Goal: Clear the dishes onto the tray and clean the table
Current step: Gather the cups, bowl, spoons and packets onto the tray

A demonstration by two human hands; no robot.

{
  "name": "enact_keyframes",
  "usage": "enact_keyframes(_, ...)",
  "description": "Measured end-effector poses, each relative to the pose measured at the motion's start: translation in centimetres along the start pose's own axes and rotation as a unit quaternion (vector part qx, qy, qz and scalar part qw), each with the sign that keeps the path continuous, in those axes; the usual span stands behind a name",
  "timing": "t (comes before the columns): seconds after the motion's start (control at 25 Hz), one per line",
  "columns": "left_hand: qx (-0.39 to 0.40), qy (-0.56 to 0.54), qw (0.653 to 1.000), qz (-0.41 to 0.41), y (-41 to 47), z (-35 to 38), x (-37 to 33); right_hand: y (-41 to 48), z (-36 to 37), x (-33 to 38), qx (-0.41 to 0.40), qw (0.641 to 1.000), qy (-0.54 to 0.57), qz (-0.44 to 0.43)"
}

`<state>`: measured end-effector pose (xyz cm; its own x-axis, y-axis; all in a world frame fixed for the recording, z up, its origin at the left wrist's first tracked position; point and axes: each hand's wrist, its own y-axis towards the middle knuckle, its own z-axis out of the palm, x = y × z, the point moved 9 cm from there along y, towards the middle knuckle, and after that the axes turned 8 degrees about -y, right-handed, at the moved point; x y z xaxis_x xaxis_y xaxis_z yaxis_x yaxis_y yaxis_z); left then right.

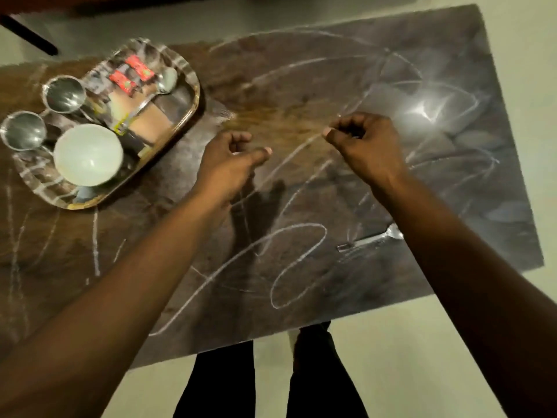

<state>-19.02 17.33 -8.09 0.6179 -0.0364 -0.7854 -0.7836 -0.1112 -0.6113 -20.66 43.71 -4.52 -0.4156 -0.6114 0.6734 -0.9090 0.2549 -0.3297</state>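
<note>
Left hand (232, 158) curled, gripping nothing; right hand (361, 143) curled too, can't tell if pinching anything. Spoon (370, 241) on table (301, 70) behind right fingers, tray (196, 96) with bowl (87, 155) well left of left fingers.

I can read no text, brand or number anywhere in the head view. The two red sachets (139, 67) on the tray (193, 86) carry some printing with a green spot, but it is too blurred for me to make out. The pale lines on the table (331, 188) form no letters.
</note>
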Motion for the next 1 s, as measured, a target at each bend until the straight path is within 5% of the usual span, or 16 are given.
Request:
enact_keyframes(0.24,0.06,0.173,0.982,0.055,-7.2,10.4,6.0,-5.8,-6.4,-12.6,-0.003,0.997,-0.007,0.072)
enact_keyframes(0.48,0.128,0.364,0.906,0.172,-10.8,17.2,10.1,-9.2,-6.7,-19.4,0.002,0.994,-0.037,0.098)
enact_keyframes(0.76,0.107,0.382,0.891,0.219,-10.6,17.3,10.1,-9.3,-5.2,-20.8,0.013,0.995,-0.007,0.098)
enact_keyframes(1.0,0.037,0.375,0.883,0.281,-9.7,12.1,6.2,-7.2,-4.0,-14.4,0.027,0.996,0.053,0.071)
